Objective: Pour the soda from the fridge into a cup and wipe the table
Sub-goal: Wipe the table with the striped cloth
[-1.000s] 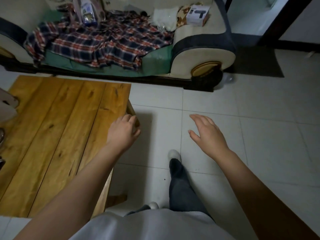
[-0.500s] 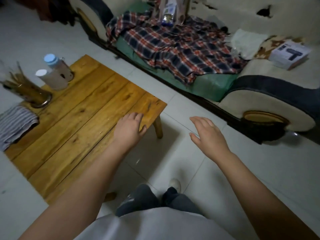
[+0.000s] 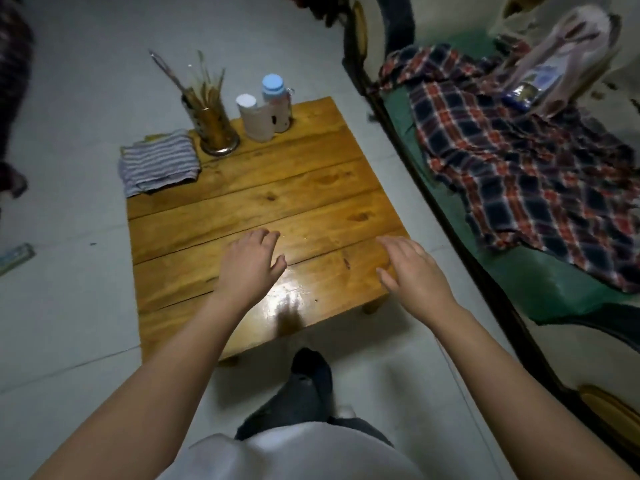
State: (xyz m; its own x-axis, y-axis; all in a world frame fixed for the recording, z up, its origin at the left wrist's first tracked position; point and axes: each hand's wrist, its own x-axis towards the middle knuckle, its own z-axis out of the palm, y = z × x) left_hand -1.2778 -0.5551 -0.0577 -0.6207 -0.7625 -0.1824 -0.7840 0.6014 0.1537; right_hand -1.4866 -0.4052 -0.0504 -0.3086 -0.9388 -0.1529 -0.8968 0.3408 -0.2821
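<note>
A low wooden table (image 3: 263,206) stands in front of me. Over its near half hover my left hand (image 3: 251,263) and my right hand (image 3: 412,271), both palm down with relaxed fingers and holding nothing. A grey striped cloth (image 3: 159,162) lies folded on the table's far left corner. Beside it stands a glass holder of sticks (image 3: 211,126). A white cup (image 3: 254,117) and a bottle with a light blue cap (image 3: 277,102) stand at the far edge. No soda or fridge is in view.
A sofa (image 3: 540,285) with a green seat runs along the right, with a plaid blanket (image 3: 512,174) and a plastic bag (image 3: 550,74) on it. Grey tiled floor (image 3: 69,306) surrounds the table. My leg (image 3: 304,386) is just before the table's near edge.
The view has swung left, from the floor and sofa onto the whole table. Both hands now hover over the table's near half, still holding nothing.
</note>
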